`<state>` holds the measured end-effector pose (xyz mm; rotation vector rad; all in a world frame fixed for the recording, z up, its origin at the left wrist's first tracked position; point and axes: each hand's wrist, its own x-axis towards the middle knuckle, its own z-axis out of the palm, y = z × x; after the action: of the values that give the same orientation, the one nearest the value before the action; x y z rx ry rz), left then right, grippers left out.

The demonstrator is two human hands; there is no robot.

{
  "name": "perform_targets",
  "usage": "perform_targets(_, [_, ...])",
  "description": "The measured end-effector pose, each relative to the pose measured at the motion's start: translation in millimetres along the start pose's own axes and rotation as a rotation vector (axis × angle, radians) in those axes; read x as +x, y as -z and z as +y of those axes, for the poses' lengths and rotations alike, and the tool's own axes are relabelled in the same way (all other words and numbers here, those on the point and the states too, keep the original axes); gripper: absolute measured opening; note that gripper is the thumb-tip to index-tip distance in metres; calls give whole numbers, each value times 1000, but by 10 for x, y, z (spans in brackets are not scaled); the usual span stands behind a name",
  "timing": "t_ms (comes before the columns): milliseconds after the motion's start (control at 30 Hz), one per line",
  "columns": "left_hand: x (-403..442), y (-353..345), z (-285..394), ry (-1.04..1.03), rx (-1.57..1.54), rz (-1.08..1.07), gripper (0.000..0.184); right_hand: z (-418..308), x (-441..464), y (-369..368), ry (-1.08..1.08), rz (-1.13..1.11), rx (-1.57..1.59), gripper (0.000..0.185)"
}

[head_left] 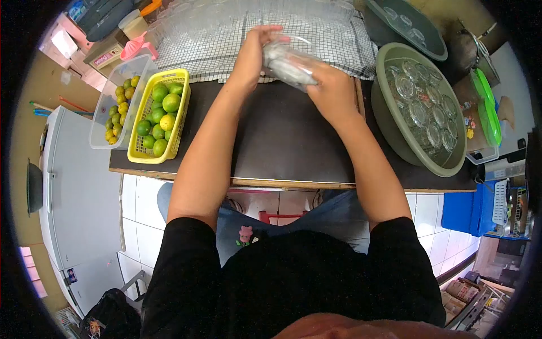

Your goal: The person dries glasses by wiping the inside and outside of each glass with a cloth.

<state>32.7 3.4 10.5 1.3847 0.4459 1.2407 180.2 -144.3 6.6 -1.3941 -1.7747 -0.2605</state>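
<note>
Over the near edge of the checked cloth (226,53), my two hands are together around a clear, shiny drinking glass (300,51) and a bunched whitish cloth (288,66). My left hand (257,53) grips from the left, some fingertips showing past the top. At the lower right end, my right hand (334,90) is closed against the whitish bundle; its fingertips are hidden. Glare and blur obscure where glass and cloth meet.
Glasses (282,14) crowd the checked cloth's far side. At right stand a green-grey basin (389,113) of glasses and a grey tub (435,48). At left are a yellow basket (132,148) of limes and a clear container (100,127) of small citrus. The dark tabletop (282,141) has a wooden edge.
</note>
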Motion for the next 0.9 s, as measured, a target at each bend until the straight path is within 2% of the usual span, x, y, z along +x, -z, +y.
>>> perform_targets(67, [-92,-19,165,455,-10,-105,63,5,-9,-64,-29,40,69,55])
perform_targets(100, [-79,-15,87,372,18,-104,73,-9,-23,-95,-60,72,144,53])
perform_targets(133, [-82,-9,9,372,14,-103,73,-40,-46,-118,-59,69,142,53])
perform_targets(200, [-75,-14,-75,76,60,-76,72,-108,-55,-154,-546,8,488,40])
perform_targets(233, [-96,-14,-88,-9,74,-76,69,-110,-40,-173,-541,6,488,40])
perform_targets(267, [-128,-13,-105,-11,74,-73,69,-108,-31,-192,-678,3,734,35])
perform_targets(333, [-181,-40,-72,-292,110,-144,65,-16,-54,-246,-908,-24,1199,36])
perform_targets(367, [-173,-9,-85,-376,131,-188,62,45,-67,-240,-906,-23,1199,36])
perform_targets(433, [-143,-40,-40,-291,116,-160,60,16,-32,-157,-1025,-92,1189,37])
perform_targets(500, [-49,-58,27,-153,101,-119,55,45,-13,-155,-971,-72,1160,41])
perform_targets(567, [-64,-1,111,263,178,-96,58,41,35,-115,-655,-25,982,39])
perform_targets(600, [-60,70,191,414,43,-216,55,52,81,26,-658,-195,790,49])
perform_targets(633, [-54,127,197,416,44,-216,55,38,91,69,-659,-195,791,49])
perform_targets(700, [-9,238,192,475,-11,-166,52,0,98,101,-492,-298,956,49])
perform_targets(767, [42,315,120,481,-49,-141,51,-33,97,112,-473,-349,931,53])
perform_targets(833, [84,355,94,536,-81,-87,53,-77,105,89,-197,-28,362,58])
perform_targets(867, [90,376,75,534,-81,-87,53,-64,150,120,-76,18,228,61])
perform_targets(900, [89,387,65,575,-94,-45,53,-89,163,146,-76,17,228,61])
